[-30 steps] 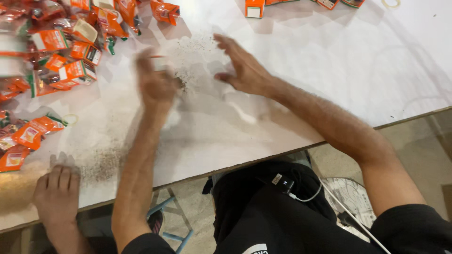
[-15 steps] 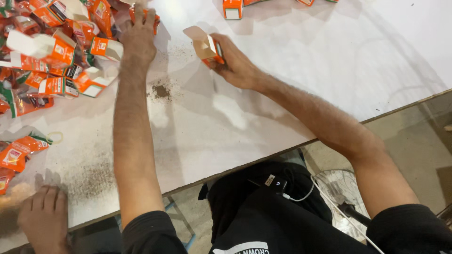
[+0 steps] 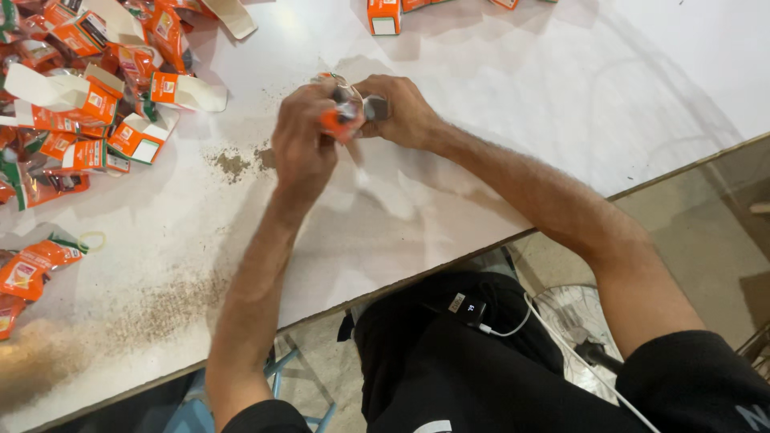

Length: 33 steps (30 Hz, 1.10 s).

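Both hands now meet over the white table (image 3: 497,104), centre top. Half a second ago they were apart: the left hand (image 3: 303,140) was stretched up to the carton heap, the right hand (image 3: 401,108) alone held an open carton.

Left hand: fingers curled tight around a small orange packet (image 3: 341,119), knuckles up. Right hand: fingers closed on the same packet from the other side, pinching its clear, crinkled end. Packet is held just above the tabletop, between the two hands, mostly hidden by them. The open carton from the earlier frame isn't visible in the right hand; can't tell where it went.

Pile of orange-and-white cartons (image 3: 88,96) sits at the table's upper left, well apart from the hands. A patch of brown powder (image 3: 233,163) lies just left of the left wrist. More spilled powder (image 3: 144,313) along the near left edge. A few cartons stand at the top edge (image 3: 383,16). The other person's hand seen at bottom left earlier is out of view now.
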Tool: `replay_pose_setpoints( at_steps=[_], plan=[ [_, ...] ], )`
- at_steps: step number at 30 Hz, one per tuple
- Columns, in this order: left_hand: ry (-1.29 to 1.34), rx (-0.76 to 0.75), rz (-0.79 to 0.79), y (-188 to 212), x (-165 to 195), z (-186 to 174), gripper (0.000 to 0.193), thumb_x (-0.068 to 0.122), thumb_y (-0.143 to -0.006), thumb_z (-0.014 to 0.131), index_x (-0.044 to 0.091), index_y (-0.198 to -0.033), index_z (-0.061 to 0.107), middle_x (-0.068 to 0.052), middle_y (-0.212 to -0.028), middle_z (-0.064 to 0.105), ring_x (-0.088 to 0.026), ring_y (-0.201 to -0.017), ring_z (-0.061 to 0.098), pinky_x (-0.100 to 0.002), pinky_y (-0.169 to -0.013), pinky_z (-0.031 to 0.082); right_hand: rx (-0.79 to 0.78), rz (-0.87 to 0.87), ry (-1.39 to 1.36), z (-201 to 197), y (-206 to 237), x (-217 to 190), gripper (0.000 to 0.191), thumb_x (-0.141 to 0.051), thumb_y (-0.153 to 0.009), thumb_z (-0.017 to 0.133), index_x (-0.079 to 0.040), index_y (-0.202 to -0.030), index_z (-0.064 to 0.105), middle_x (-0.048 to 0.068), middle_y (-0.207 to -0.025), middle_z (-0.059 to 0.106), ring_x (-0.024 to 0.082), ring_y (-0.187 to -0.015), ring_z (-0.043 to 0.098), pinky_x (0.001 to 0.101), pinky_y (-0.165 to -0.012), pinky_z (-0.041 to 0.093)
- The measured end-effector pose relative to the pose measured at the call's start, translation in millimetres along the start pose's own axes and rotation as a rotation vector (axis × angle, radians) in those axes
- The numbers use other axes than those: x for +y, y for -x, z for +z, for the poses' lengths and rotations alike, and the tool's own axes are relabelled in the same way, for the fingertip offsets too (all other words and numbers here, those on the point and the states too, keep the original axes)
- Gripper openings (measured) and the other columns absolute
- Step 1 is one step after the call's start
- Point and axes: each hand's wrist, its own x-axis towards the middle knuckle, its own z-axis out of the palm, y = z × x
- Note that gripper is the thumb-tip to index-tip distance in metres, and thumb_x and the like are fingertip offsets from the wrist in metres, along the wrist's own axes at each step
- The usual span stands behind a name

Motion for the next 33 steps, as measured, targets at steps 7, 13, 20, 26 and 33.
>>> replay_pose_setpoints(
  at_steps=[7, 13, 20, 26, 33],
  plan=[
    [-0.277, -0.273, 0.085, 12.3, -23.2, 7.5, 0.043, 0.009, -0.101, 0.078, -0.003, -0.138, 0.062, -0.012, -0.135, 0.062, -0.035, -0.156, 0.036, -0.061, -0.132, 0.021, -0.028, 0.043, -0.016, -2.4, 2.1, -2.1, 0.057, -0.009, -0.072, 0.088, -0.006, -0.126, 0.068, 0.009, -0.109, 0.071, 0.027, -0.092, 0.069, 0.0386, -0.079, 0.057],
    [-0.369, -0.172, -0.139, 22.9, -11.0, 25.0, 0.026, 0.017, -0.105, 0.07, 0.005, -0.129, 0.072, -0.014, -0.15, 0.037, -0.047, -0.155, 0.012, -0.069, -0.126, 0.01, -0.026, -0.03, 0.053, -0.6, 5.4, -2.1, 0.055, -0.022, -0.077, 0.095, -0.005, -0.12, 0.068, 0.012, -0.102, 0.069, 0.033, -0.091, 0.064, 0.0437, -0.079, 0.051],
    [-0.048, -0.049, -0.646, 12.3, 3.2, 37.3, 0.031, 0.01, -0.082, 0.066, 0.003, -0.112, 0.07, -0.021, -0.147, 0.037, -0.045, -0.14, 0.031, -0.056, -0.121, 0.029, -0.017, -0.107, 0.109, 2.4, 7.4, -5.9, 0.055, -0.02, -0.074, 0.093, -0.006, -0.121, 0.067, 0.013, -0.105, 0.069, 0.037, -0.099, 0.064, 0.0466, -0.085, 0.051],
    [-0.197, -0.059, -0.368, 20.0, -2.3, 31.2, 0.037, 0.004, -0.096, 0.064, 0.004, -0.132, 0.071, -0.02, -0.162, 0.036, -0.042, -0.158, 0.023, -0.055, -0.13, 0.029, -0.021, -0.04, 0.084, 3.8, 8.0, -7.8, 0.058, -0.019, -0.073, 0.091, -0.006, -0.123, 0.065, 0.014, -0.104, 0.067, 0.038, -0.098, 0.064, 0.0464, -0.084, 0.051],
    [-0.219, -0.333, -0.412, 17.9, -11.6, 20.6, 0.024, 0.017, -0.102, 0.064, 0.006, -0.117, 0.079, -0.028, -0.166, 0.017, -0.051, -0.155, 0.016, -0.064, -0.119, 0.021, -0.02, -0.143, 0.146, 5.2, 12.1, -8.2, 0.051, -0.018, -0.08, 0.09, -0.002, -0.118, 0.061, 0.016, -0.108, 0.065, 0.041, -0.104, 0.059, 0.049, -0.087, 0.049]
  ],
)
